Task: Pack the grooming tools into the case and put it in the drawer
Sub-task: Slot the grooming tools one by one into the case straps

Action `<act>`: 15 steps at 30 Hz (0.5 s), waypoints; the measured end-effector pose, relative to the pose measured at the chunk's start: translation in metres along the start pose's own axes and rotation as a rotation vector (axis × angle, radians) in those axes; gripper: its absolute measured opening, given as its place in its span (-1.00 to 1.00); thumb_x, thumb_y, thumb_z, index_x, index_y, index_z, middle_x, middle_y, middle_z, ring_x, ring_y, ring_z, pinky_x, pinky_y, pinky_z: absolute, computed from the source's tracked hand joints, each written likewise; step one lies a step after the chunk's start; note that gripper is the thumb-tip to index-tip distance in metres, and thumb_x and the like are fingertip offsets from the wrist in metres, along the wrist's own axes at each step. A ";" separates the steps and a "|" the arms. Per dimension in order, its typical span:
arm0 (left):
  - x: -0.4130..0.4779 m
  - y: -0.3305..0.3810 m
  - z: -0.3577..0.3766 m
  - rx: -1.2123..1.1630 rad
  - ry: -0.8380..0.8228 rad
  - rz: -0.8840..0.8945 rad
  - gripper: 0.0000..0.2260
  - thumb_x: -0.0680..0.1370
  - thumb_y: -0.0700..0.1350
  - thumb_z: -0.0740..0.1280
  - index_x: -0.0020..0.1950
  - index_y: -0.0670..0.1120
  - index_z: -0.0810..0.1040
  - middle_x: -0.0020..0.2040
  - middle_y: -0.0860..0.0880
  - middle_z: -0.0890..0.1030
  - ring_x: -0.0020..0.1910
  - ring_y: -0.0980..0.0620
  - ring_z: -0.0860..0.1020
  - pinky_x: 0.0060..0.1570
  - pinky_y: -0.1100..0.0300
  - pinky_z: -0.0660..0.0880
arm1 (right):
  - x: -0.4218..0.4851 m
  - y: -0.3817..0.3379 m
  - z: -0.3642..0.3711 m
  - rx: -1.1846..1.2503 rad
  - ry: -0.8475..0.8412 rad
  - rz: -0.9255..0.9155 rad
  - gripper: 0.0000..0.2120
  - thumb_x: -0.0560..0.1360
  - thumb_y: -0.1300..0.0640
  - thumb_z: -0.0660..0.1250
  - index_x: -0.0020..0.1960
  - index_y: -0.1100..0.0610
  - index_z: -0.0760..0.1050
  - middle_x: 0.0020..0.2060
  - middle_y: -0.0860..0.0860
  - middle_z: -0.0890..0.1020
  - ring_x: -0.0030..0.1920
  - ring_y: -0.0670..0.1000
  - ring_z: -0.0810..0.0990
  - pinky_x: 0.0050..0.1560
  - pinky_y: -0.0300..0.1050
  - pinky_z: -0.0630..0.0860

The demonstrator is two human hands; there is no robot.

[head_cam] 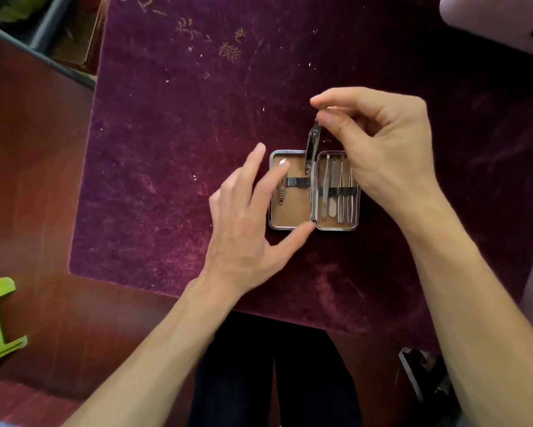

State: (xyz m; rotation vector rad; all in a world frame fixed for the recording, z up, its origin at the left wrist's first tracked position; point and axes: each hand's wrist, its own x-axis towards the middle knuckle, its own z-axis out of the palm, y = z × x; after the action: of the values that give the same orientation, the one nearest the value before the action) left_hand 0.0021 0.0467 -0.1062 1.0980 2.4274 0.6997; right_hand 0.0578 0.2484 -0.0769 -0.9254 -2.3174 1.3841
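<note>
case (290, 227): one, open between the hands; four slim tools (336, 192) strapped inside;
right hand (382, 143): pinching one nail clipper (312, 146) above the case;
left hand (246, 223): fingers spread, thumb touching case rim; one small clipper (281, 194) beneath

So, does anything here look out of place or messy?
Only small things. One nail clipper is out of its strap, held at a tilt by the right hand over the left half of the open case. The purple cloth looks scuffed and dotted with white specks. The slim tools sit straight.
</note>
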 end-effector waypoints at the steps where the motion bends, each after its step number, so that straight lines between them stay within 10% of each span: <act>1: -0.002 -0.005 0.004 0.050 -0.039 0.039 -0.27 0.50 0.31 0.39 0.58 0.03 0.32 0.67 -0.06 0.18 0.57 -0.02 0.27 0.45 0.09 0.12 | 0.000 0.002 0.004 -0.004 -0.001 -0.005 -0.84 0.62 0.15 0.45 0.15 0.02 0.75 -0.07 -0.09 0.76 -0.14 0.22 0.70 -0.07 0.10 0.63; 15: -0.006 -0.019 0.024 0.274 0.086 0.156 -0.45 0.56 0.32 0.32 0.52 0.16 0.45 0.64 -0.12 0.28 0.53 -0.07 0.38 0.35 -0.04 0.29 | -0.005 0.007 0.017 -0.063 -0.063 0.025 -0.85 0.65 0.14 0.41 0.12 0.01 0.76 -0.16 -0.10 0.75 -0.24 0.10 0.68 -0.13 0.07 0.62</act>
State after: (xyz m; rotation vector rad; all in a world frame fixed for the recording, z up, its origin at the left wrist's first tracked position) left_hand 0.0073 0.0381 -0.1363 1.4017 2.5881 0.4772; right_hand 0.0551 0.2357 -0.0916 -0.9454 -2.4164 1.3761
